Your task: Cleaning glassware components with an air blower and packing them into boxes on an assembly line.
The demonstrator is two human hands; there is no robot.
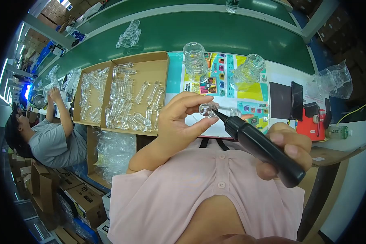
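Far left, a co-worker (pixel 49 138) in a grey shirt sits at the next station, hands up on their own parts, well apart from mine. Next over, two shallow cardboard trays (pixel 160 61) on the worktop (pixel 232 36), both full of clear plastic tubes (pixel 126 101) lying loose. Below them, a bag of more clear parts (pixel 112 152) in a box.

My left hand (pixel 179 122) is raised in front of my chest, thumb and fingers pinching a small clear plastic piece (pixel 207 110). It looks light, rigid and slick, probably cracks if squeezed hard; I would grip it by the sides, leaving its open end free.

My right hand (pixel 288 148) is wrapped tight round a black squeeze bottle (pixel 264 148), whose thin nozzle touches the clear piece. The bottle body looks soft enough to give under pressure, so hold it mid-body.

Beyond my hands, two clear ribbed jars (pixel 195 59) stand on a colourful printed sheet (pixel 227 77). Right of that, a black phone (pixel 297 99), a red box (pixel 311 124), a crumpled clear bag (pixel 333 79) and a small bottle (pixel 338 131) near the worktop's right edge.

Open room: the air between chest and worktop is free; the worktop's near edge sits just beyond my hands.
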